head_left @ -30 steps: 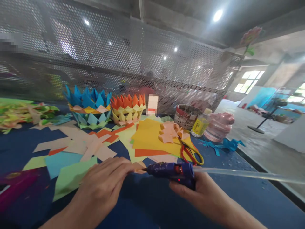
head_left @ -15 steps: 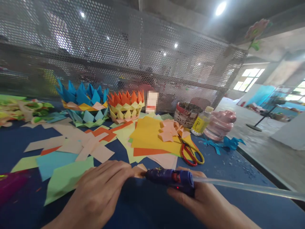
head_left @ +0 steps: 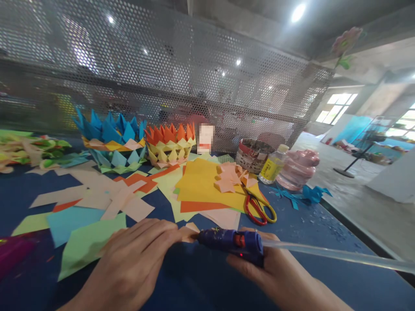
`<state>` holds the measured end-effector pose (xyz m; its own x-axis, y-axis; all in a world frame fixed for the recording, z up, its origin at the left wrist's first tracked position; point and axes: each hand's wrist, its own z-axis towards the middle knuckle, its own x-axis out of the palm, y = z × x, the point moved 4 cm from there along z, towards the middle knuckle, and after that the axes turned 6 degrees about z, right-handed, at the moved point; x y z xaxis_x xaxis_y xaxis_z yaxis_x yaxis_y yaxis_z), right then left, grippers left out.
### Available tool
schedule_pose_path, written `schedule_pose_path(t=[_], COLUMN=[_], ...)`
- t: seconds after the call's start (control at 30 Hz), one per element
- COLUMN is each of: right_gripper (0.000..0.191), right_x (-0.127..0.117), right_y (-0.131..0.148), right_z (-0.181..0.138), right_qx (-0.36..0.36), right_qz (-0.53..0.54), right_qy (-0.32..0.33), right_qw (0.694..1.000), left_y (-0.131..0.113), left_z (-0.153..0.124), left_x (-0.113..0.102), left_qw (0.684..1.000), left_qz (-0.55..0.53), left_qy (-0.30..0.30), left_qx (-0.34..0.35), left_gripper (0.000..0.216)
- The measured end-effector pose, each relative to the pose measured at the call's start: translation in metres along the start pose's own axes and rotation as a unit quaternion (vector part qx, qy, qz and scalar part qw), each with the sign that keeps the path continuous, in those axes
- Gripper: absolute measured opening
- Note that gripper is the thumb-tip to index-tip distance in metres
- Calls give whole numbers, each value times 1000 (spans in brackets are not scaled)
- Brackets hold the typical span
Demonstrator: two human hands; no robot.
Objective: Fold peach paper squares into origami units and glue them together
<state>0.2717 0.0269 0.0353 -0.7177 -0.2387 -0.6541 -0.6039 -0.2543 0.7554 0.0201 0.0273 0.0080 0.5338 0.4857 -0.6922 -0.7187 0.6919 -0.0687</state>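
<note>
In my right hand (head_left: 272,268) is a dark blue glue gun (head_left: 231,242), its nozzle pointing left and a long clear glue stick (head_left: 324,251) running out of its back end. My left hand (head_left: 132,255) pinches a small folded piece of peach paper (head_left: 188,233) against the blue tabletop. The nozzle tip meets the right end of that paper; whether glue is coming out I cannot tell. Red and yellow scissors (head_left: 259,207) lie just beyond the glue gun. Next to my left hand lies a green paper sheet (head_left: 89,242).
Paper crowns, one blue (head_left: 112,134) and one orange and yellow (head_left: 170,144), stand at the back. Yellow sheets (head_left: 197,181) and peach strips (head_left: 113,194) cover the middle. A woven basket (head_left: 254,155), a bottle (head_left: 274,166) and a pink container (head_left: 298,168) stand back right, before a perforated metal screen (head_left: 227,86).
The view has shifted very slightly. Both hands, the folded peach paper and the glue gun keep nearly the same position.
</note>
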Motion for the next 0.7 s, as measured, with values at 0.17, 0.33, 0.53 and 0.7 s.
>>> schedule_pose_path(t=[0.17,0.33,0.53,0.7], right_gripper=[26,25,26,28], right_x=[-1,-3,-9,-14], right_y=[-1,-1,5,-7], right_z=[-1,-2,-3,-6], right_qx=[4,-7,-24,1], right_qz=[-5,-4,7,-15], right_qy=[-3,-14,-35,-60], right_qw=[1000,1000,999,998], left_y=[7,9,3,4], left_z=[-9,-7,1,1], left_x=[4,4,-2,-5], left_qw=[999,999,998,994], left_qz=[32,40,48,85], left_qy=[19,14,-35,-63], left_qx=[0,1,5,13], left_gripper=[36,33,29,24])
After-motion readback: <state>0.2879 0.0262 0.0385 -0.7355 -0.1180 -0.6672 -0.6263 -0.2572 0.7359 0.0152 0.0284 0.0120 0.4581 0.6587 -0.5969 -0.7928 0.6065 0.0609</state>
